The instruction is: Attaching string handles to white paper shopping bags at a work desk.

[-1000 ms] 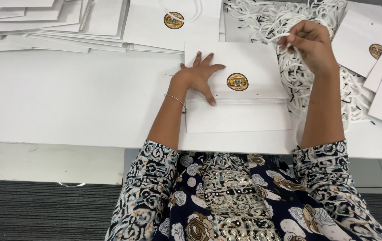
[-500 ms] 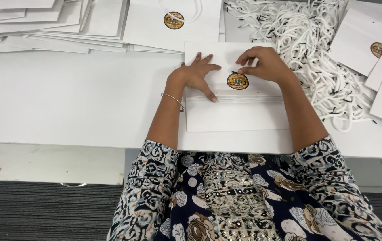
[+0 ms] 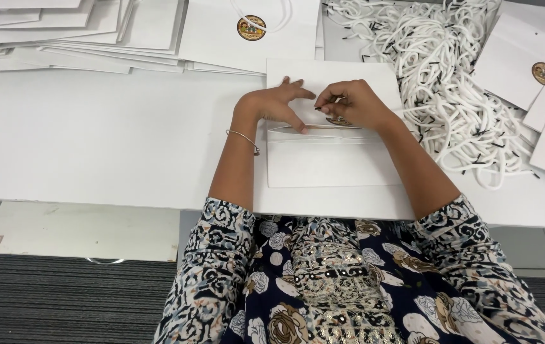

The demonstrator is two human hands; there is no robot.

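A flat white paper bag lies on the white table in front of me, its round gold sticker mostly hidden under my fingers. My left hand rests on the bag's upper left, fingers spread, thumb pressing the folded edge. My right hand is pinched on a white cord with a black tip, held right beside my left fingertips. The cord runs as a thin line along the fold of the bag below both hands.
A heap of white cords with black tips lies to the right. Stacks of flat white bags fill the back left, one with a round sticker. More bags lie at the far right. A lower shelf shows under the table edge.
My right hand came from the cord heap with a cord and moved left onto the bag, meeting my left hand. My left hand curled its fingers toward it.
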